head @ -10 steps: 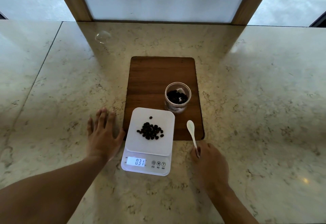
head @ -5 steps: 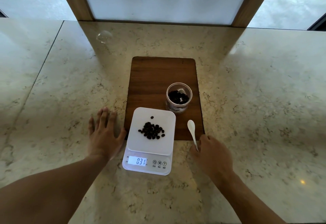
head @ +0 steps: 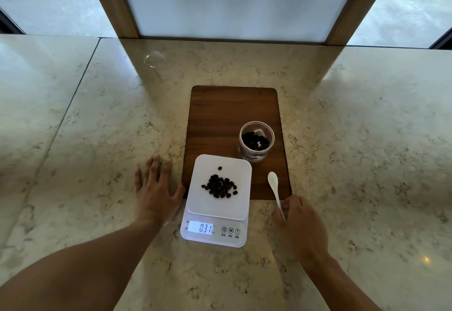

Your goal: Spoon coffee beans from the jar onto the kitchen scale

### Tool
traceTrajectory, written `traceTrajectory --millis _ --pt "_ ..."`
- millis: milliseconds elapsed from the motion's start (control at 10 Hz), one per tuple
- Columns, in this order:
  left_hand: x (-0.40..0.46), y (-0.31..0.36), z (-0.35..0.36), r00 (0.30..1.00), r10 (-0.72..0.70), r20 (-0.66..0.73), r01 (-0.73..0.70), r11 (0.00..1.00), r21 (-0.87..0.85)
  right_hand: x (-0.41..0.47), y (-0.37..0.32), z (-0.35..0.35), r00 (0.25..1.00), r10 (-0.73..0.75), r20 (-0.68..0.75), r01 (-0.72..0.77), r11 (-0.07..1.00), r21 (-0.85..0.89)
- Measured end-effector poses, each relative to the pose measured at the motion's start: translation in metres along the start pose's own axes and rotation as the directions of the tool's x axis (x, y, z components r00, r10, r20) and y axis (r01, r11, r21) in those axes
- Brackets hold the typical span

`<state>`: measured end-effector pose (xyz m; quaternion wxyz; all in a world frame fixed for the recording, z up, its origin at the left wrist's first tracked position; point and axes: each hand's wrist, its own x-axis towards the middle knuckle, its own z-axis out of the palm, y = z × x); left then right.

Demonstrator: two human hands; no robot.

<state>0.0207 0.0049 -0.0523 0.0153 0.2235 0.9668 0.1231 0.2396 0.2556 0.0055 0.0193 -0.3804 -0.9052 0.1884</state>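
Observation:
A white kitchen scale [head: 234, 168] sits across the near edge of a wooden board [head: 232, 107], its display reading 0.31. A small heap of dark coffee beans [head: 219, 186] lies on its platform. An open glass jar [head: 255, 140] with beans inside stands on the board behind the scale, to the right. A white spoon [head: 274, 184] lies with its bowl on the board, empty. My right hand [head: 299, 222] pinches the spoon's handle at the near end. My left hand [head: 156, 192] rests flat on the counter left of the scale, fingers spread.
The marble counter [head: 97, 127] stretches wide on both sides. A small clear round thing [head: 154, 59] lies on the counter at the back left. A wood-framed white panel [head: 234, 2] stands upright along the counter's far edge.
My right hand has shifted slightly right and back along the spoon's handle. The spoon, scale, jar and left hand stay where they were.

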Motion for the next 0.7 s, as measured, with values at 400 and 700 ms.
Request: traceTrajectory --millis 400,700 --pt "0.040 0.001 -0.063 0.910 -0.051 0.412 0.024 0.997 0.071 0.031 -0.024 -0.038 0.966 0.028 0.256 0.033 0.973 -0.230" --pt "0.086 0.034 -0.159 0.945 -0.009 0.327 -0.032 0.992 0.119 0.088 -0.069 -0.120 0.974 -0.099 0.202 0.102 0.995 -0.005"
